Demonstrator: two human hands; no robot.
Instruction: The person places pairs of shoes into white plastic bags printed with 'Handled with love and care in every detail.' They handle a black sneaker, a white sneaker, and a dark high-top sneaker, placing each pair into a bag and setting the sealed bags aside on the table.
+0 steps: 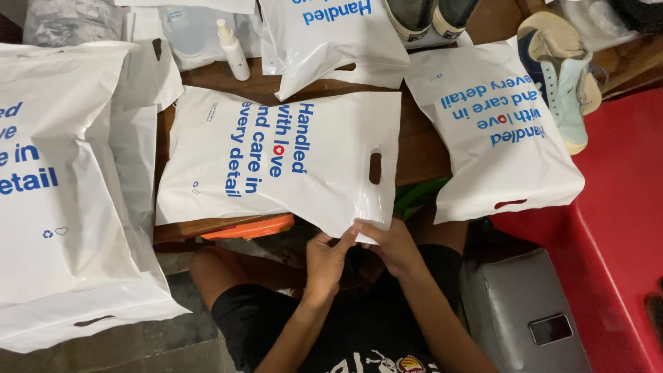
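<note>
A white plastic bag [331,159] with blue print and a die-cut handle slot lies flat on the wooden table [421,148] in front of me. My left hand [326,259] and my right hand [391,245] both pinch its near open edge, which hangs over the table's front edge, fingertips almost touching each other. The bag looks filled and lumpy. An orange flat object [252,226] sticks out from under the bag's near left side.
More white printed bags lie around: a large one at left [62,193], one at right [494,131], one at the back [331,34]. A white pump bottle [233,50] stands behind. Pale sneakers [563,76] rest at right, by a red surface [615,221] and a grey case [525,314].
</note>
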